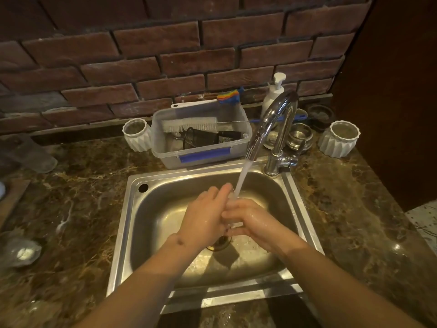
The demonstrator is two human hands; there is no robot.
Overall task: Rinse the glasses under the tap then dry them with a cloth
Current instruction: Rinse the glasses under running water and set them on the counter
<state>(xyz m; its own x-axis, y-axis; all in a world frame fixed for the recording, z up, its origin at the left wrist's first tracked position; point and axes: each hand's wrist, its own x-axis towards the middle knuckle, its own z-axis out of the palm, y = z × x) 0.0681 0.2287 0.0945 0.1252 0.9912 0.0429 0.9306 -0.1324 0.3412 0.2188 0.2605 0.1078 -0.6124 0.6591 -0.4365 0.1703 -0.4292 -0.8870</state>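
On the counter at far left lie two clear glasses [35,157], apparently waiting their turn. Over the steel sink [132,209], the left hand [205,216] and the right hand [250,221] both wrap curled fingers round a clear glass [233,210], barely visible between them under the stream from the tap [276,129]. This looks like the rinsing step; next comes turning the glass, then finding a cloth, none being in view.
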